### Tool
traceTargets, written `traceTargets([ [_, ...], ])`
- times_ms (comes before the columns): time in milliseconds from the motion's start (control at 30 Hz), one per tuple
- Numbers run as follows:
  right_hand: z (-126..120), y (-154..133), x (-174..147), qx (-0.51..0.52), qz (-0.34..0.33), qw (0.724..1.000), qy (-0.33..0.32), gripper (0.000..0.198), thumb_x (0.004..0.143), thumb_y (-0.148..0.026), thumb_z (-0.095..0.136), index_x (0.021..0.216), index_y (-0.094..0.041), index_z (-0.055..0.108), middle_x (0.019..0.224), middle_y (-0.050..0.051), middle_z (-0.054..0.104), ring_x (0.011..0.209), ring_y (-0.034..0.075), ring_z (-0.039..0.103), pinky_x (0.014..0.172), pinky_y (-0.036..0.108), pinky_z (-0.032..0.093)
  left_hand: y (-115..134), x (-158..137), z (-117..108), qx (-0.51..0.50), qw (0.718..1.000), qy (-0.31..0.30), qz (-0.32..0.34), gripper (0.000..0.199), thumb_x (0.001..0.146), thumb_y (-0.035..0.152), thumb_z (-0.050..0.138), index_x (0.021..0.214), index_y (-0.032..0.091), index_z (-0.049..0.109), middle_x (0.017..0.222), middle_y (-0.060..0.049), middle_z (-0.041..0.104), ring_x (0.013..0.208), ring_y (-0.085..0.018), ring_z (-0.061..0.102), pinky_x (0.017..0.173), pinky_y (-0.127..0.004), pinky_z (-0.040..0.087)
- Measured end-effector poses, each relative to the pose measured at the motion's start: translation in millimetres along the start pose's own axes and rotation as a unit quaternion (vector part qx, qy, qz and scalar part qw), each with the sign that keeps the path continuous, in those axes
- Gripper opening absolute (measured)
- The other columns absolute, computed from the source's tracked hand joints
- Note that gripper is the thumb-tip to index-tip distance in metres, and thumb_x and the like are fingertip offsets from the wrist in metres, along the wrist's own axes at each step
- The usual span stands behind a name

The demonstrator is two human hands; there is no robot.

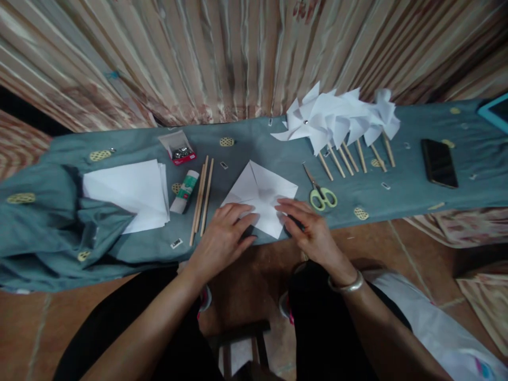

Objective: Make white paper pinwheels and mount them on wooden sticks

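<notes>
A square sheet of white paper (260,188) lies turned like a diamond near the table's front edge, with lines like cuts or creases running from its corners towards the middle. My left hand (226,233) rests on its lower left side, fingers stretched out. On the lower right side, the fingertips of my right hand (309,227) touch the paper, fingers apart and slightly bent. Green-handled scissors (322,198) lie just beyond my right hand, blades pointing away. Left of the sheet are several thin wooden sticks (201,196) and a green and white glue stick (186,191).
Finished paper pinwheels (317,119) on sticks lie in an overlapping row at the back right. A small red box of metal pins (182,152) stands open. A stack of white paper (130,193) is at left, partly under bunched cloth. A black phone (439,163) lies far right.
</notes>
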State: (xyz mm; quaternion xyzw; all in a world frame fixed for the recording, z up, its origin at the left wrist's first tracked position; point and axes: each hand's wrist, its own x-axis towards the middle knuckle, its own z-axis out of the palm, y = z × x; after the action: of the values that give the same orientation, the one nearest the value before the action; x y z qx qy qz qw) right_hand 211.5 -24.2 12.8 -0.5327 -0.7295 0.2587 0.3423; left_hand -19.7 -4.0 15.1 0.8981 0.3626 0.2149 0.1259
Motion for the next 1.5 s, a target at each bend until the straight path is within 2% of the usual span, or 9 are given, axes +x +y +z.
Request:
traceTargets([
  [167, 2.7, -0.9, -2.7, -0.033, -0.012, 0.999, -0.031, 0.031, 0.092, -0.017, 0.047, 0.118, -0.021, 0.065, 0.13, 0.009, 0.062, 0.123, 0.022, 0.054, 0.106, 0.046, 0.044, 1.7, 4.5, 11.1, -0.024, 0.999, -0.019, -0.01, 0.035, 0.085, 0.024, 0.064, 0.117, 0.013, 0.058, 0.119, -0.014, 0.06, 0.109, -0.028, 0.054, 0.092, -0.046, 0.049],
  [467, 2.0, -1.7, -0.3, -0.036, -0.017, 0.999, -0.034, 0.035, 0.088, -0.011, 0.051, 0.118, -0.024, 0.064, 0.129, 0.008, 0.062, 0.122, 0.022, 0.055, 0.105, 0.047, 0.045, 3.3, 9.1, 11.3, -0.016, 1.0, 0.011, -0.003, 0.026, 0.088, 0.023, 0.061, 0.111, 0.01, 0.061, 0.108, -0.013, 0.066, 0.101, -0.026, 0.059, 0.085, -0.043, 0.052],
  [600, 1.3, -1.6, 0.4, -0.009, -0.002, 0.999, -0.039, 0.032, 0.087, -0.015, 0.059, 0.116, -0.025, 0.064, 0.129, 0.007, 0.063, 0.123, 0.023, 0.055, 0.105, 0.047, 0.045, 3.5, 10.8, 11.8, -0.027, 0.999, 0.03, -0.003, 0.021, 0.09, 0.019, 0.057, 0.109, 0.011, 0.063, 0.105, -0.011, 0.068, 0.098, -0.024, 0.06, 0.083, -0.042, 0.053],
  [767, 5.1, -2.6, 3.6, 0.041, 0.036, 0.998, -0.023, 0.019, 0.085, -0.022, 0.066, 0.103, -0.026, 0.069, 0.126, 0.006, 0.064, 0.12, 0.023, 0.057, 0.105, 0.047, 0.043, 4.0, 13.9, 12.4, -0.039, 0.998, 0.041, -0.012, 0.018, 0.091, 0.014, 0.055, 0.104, 0.01, 0.065, 0.101, -0.011, 0.069, 0.094, -0.023, 0.06, 0.081, -0.041, 0.053],
  [1000, 13.9, -3.9, 13.4, 0.069, 0.06, 0.996, 0.013, 0.004, 0.084, -0.021, 0.067, 0.087, -0.024, 0.07, 0.125, 0.007, 0.064, 0.118, 0.022, 0.057, 0.103, 0.042, 0.046, 4.2, 18.5, 11.5, -0.051, 0.997, 0.047, -0.036, 0.014, 0.091, 0.014, 0.055, 0.098, 0.011, 0.066, 0.097, -0.009, 0.07, 0.09, -0.022, 0.062, 0.079, -0.04, 0.054],
  [1300, 18.7, -6.0, 24.8, 0.036, 0.078, 0.996, 0.034, 0.006, 0.083, -0.019, 0.065, 0.079, -0.022, 0.068, 0.124, 0.008, 0.064, 0.119, 0.023, 0.057, 0.103, 0.043, 0.045, 2.6, 18.1, 11.7, -0.084, 0.991, 0.072, -0.072, 0.022, 0.09, 0.02, 0.059, 0.111, 0.013, 0.06, 0.094, -0.009, 0.069, 0.087, -0.021, 0.065, 0.078, -0.036, 0.056],
  [1500, 22.3, -7.0, 27.1, 0.005, 0.077, 0.996, 0.037, 0.007, 0.083, -0.019, 0.064, 0.079, -0.023, 0.067, 0.123, 0.008, 0.064, 0.118, 0.024, 0.057, 0.102, 0.044, 0.045, -1.4, 16.9, 13.1, -0.105, 0.99, 0.075, -0.051, 0.017, 0.089, 0.014, 0.058, 0.105, 0.016, 0.065, 0.093, -0.007, 0.07, 0.088, -0.019, 0.065, 0.079, -0.036, 0.056],
])
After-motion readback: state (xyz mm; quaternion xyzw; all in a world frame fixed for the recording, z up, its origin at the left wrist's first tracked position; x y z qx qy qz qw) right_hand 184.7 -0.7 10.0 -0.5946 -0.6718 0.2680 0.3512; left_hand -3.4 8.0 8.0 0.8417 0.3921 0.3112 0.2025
